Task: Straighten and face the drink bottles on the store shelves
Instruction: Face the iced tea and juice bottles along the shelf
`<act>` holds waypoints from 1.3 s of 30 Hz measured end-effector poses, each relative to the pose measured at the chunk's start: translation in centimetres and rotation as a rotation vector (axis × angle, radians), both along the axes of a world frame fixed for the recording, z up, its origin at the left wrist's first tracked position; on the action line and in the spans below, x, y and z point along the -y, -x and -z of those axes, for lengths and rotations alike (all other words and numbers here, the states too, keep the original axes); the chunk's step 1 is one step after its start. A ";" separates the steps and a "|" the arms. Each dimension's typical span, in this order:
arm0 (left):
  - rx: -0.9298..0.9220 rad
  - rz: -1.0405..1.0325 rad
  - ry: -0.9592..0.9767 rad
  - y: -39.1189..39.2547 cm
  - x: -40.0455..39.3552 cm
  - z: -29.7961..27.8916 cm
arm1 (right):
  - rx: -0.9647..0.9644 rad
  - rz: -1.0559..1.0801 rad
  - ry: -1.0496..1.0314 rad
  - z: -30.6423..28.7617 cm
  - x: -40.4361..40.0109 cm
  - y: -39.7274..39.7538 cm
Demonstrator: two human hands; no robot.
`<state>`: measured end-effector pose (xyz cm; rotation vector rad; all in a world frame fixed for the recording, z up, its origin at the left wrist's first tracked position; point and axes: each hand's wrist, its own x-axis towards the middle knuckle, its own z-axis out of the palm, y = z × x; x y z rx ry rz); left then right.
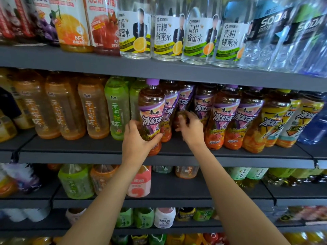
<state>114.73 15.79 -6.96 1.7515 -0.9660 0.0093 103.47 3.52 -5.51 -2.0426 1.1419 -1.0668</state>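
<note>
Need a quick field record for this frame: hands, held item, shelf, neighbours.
left hand: left hand grips the purple-label iced tea bottle low on its body
right hand: right hand, fingers curled on a bottle behind, mostly hidden
held bottle: upright, label facing out, at the front edge
shelf: second shelf from the top
left neighbour: green-label tea bottle
right neighbours: more purple-label bottles, then yellow-label bottles

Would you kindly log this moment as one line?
left hand grips purple-label tea bottle | right hand holds bottle behind | middle shelf
</note>
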 end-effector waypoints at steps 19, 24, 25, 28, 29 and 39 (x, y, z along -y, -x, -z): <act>0.009 0.042 0.007 -0.5 0.1 0.4 | -0.123 -0.101 -0.182 1.3 1.7 -3.1; -0.013 0.059 0.026 -0.5 0.2 0.4 | -0.105 -0.158 -0.234 1.4 2.2 -2.9; -0.017 0.064 0.028 -0.5 0.1 0.4 | -0.106 -0.173 -0.242 1.3 2.2 -3.0; -0.012 0.067 0.019 -0.4 -0.1 0.2 | -0.083 -0.173 -0.288 1.0 1.9 -3.2; -0.007 0.066 0.013 -0.4 -0.2 0.1 | -0.049 -0.160 -0.306 0.9 1.7 -3.1; 0.096 0.150 -0.018 4.8 1.5 -0.5 | 0.385 -0.141 -0.221 -0.7 -3.2 3.1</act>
